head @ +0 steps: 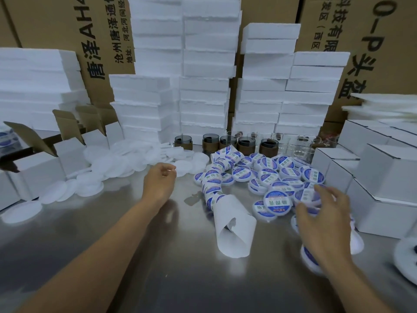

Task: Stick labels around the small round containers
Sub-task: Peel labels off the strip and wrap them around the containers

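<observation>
On the table (pixel 158 256), label strip (pixel 213 188) lengthwise front-to-back; left hand (pixel 160 179) curled, grip unclear; right hand (pixel 325 218) open-fingered.

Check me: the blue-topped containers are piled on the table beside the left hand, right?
No. The head view shows the containers piled on the table beside the right hand, which reaches over them; the left hand is by the white discs.

Right hand (pixel 325 224) spread over the labelled tubs (pixel 274 203), left hand (pixel 160 180) loosely curled above the desk (pixel 158 256), label strip (pixel 213 188) between.
</observation>
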The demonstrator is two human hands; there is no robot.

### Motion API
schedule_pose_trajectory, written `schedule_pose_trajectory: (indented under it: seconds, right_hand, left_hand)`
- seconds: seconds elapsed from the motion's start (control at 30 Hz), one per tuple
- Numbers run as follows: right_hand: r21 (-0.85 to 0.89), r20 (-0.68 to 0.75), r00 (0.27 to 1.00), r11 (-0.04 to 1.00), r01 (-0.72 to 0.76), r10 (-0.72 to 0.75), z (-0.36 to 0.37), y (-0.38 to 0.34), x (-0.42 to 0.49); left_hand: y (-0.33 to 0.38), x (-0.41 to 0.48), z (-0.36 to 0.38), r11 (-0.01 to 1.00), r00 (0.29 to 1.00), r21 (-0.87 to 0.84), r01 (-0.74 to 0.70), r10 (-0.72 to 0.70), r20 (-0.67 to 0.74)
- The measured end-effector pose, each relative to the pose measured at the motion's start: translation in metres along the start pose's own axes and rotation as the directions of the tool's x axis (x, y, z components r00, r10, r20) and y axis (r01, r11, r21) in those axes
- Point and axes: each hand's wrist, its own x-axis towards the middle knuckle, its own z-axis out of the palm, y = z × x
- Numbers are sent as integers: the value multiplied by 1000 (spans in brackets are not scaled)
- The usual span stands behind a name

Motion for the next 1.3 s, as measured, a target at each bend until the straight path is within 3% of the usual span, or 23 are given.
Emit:
schedule_pose_trajectory:
  seconds: [0.13,0.27,0.4,0.57,0.77,0.87,1.0,1.1,1.2,1.3]
  right_hand:
    - [-254,93,994,964,75,-53,4,2,-4]
    - [-443,167,984,887,132,-63,4,2,-3]
    - [-531,216,976,834,150,-38,5,0,-6]
    - [-451,207,971,869,202,-118,10,-4,-8]
    - [-407,318,922,847,342,-220,11,-19,-20]
    - [-276,168,914,873,403,-369,11,-19,-29]
    - [-51,141,875,879,474,-463,10,-28,-42]
    - [134,166,812,829,543,-559,9,-41,-50]
    - [179,190,741,764,620,-645,13,-51,-57]
    - [131,249,836,872,471,-489,21,-60,-53]
  left_hand:
    - [-2,27,19,965,991,228,-128,130,4]
    - [-2,45,37,863,991,487,-132,126,45]
    - [-5,55,46,686,993,719,-110,103,53]
    - [-7,58,47,641,995,763,-85,99,28]
    - [-8,50,41,880,991,463,-110,134,-19]
    - [1,39,35,944,988,292,-155,150,39]
    - [26,8,22,981,979,10,-194,193,59]
    - [42,-26,7,961,985,-254,-113,141,96]
    - [49,-59,-2,903,986,-430,-13,83,145]
    - [47,-81,0,822,970,-555,125,16,242]
